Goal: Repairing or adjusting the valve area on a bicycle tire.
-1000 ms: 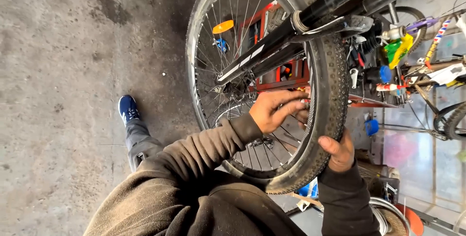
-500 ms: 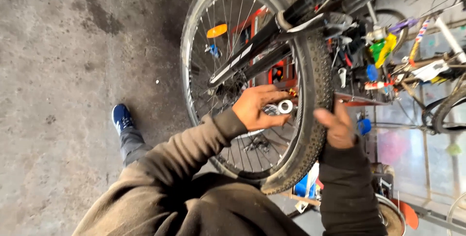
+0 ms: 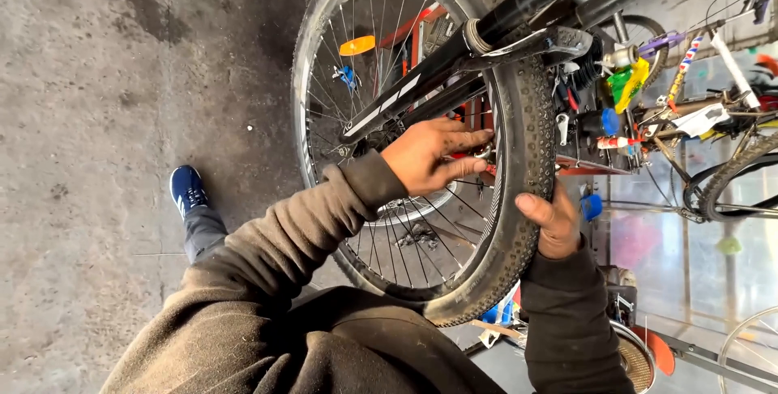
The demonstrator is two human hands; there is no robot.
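Left hand [image 3: 433,157] inside wheel [image 3: 421,143] at spokes; right hand [image 3: 555,220] on tyre [image 3: 531,130] outside.

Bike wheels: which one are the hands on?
The big knobby-tyred wheel at centre: right hand grips its tread, left hand reaches among its spokes. The other wheels at right go untouched.

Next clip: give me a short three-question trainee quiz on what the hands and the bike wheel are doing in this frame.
1. True or false: the right hand rests on the knobby tyre of the wheel.
2. Where do the left hand fingers reach? A) onto the concrete floor B) among the spokes near the rim C) onto the blue shoe
3. What colour is the reflector clipped among the spokes?

Key:
1. True: its thumb and palm lie on the tread.
2. B: the fingers reach in between the spokes, below the black fork leg.
3. Orange.
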